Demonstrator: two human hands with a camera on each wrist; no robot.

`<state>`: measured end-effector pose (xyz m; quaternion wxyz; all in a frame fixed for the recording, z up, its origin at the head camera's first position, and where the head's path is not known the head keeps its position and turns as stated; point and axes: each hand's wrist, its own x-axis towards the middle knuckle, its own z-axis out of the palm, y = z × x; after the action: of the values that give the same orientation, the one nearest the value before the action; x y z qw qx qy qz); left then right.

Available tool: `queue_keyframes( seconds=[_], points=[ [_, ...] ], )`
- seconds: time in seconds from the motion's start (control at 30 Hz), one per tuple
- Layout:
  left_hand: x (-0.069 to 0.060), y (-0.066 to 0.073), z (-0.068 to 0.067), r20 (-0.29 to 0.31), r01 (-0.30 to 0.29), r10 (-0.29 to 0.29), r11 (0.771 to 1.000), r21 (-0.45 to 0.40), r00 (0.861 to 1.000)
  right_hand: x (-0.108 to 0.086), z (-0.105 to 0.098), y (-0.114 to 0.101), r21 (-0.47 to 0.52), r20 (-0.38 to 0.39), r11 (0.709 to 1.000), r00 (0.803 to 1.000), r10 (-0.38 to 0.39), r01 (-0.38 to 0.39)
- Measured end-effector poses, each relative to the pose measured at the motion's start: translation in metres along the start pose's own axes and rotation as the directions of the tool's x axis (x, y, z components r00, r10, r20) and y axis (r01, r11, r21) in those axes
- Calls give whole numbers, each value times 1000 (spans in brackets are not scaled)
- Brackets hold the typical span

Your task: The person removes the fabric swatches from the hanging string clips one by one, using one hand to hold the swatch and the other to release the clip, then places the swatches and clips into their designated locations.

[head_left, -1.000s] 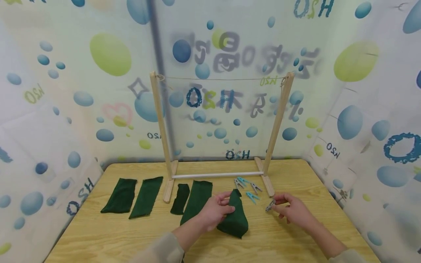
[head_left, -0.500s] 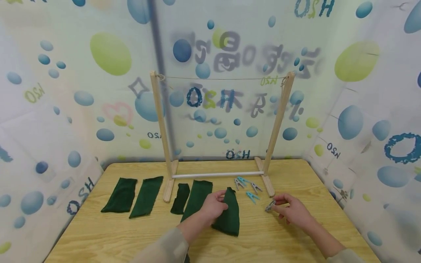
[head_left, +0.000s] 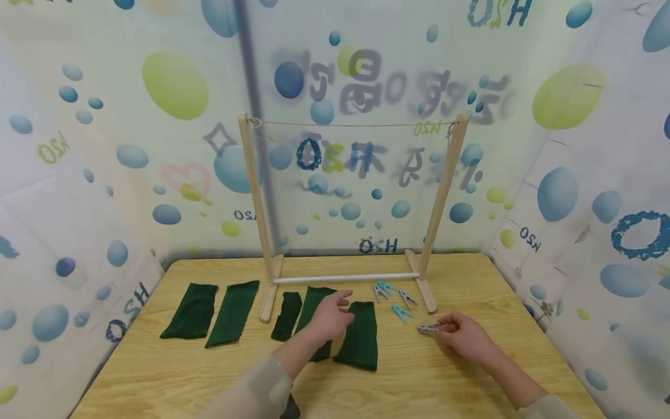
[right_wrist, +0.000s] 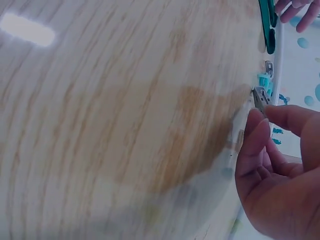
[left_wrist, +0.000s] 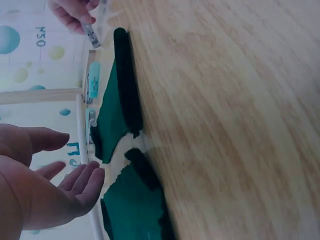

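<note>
My left hand (head_left: 325,321) is over the gap between two green cloth pieces, its fingers apart and holding nothing. In the left wrist view, the hand's palm and loosely bent fingers (left_wrist: 82,187) show beside the cloths. The right-hand cloth (head_left: 361,340) lies flat on the table; its neighbour (head_left: 314,299) is partly hidden under my left hand and forearm. At the right, my right hand (head_left: 466,337) pinches a grey clothespin (head_left: 428,329) between thumb and fingers, a little above the tabletop. The right wrist view shows that clothespin (right_wrist: 260,98) at the fingertips.
Several blue and grey clothespins (head_left: 402,314) lie behind the hands. A wooden frame (head_left: 441,195) carries a thin string (head_left: 356,125) across its top. Further green cloths (head_left: 191,311) lie at the left, beside a narrow dark one (head_left: 288,317). Part of another shows near my left sleeve.
My left hand has let go of the right-hand cloth, which was lifted and now lies flat, and has moved slightly left. The clothespin in my right hand has turned closer to level.
</note>
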<state>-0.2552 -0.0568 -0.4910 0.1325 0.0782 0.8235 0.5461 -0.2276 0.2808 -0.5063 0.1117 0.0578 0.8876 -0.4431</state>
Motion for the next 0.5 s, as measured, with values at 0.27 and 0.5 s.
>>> queue_keyframes(
  seconds=[0.27, 0.5],
  points=[
    [-1, 3, -2, 118, -52, 30, 980, 190, 993, 2, 1, 4, 13, 33, 1000, 999, 16, -16],
    [4, -9, 7, 256, -35, -47, 952, 305, 965, 4, 4, 6, 33, 47, 999, 999, 3, -4]
  ],
)
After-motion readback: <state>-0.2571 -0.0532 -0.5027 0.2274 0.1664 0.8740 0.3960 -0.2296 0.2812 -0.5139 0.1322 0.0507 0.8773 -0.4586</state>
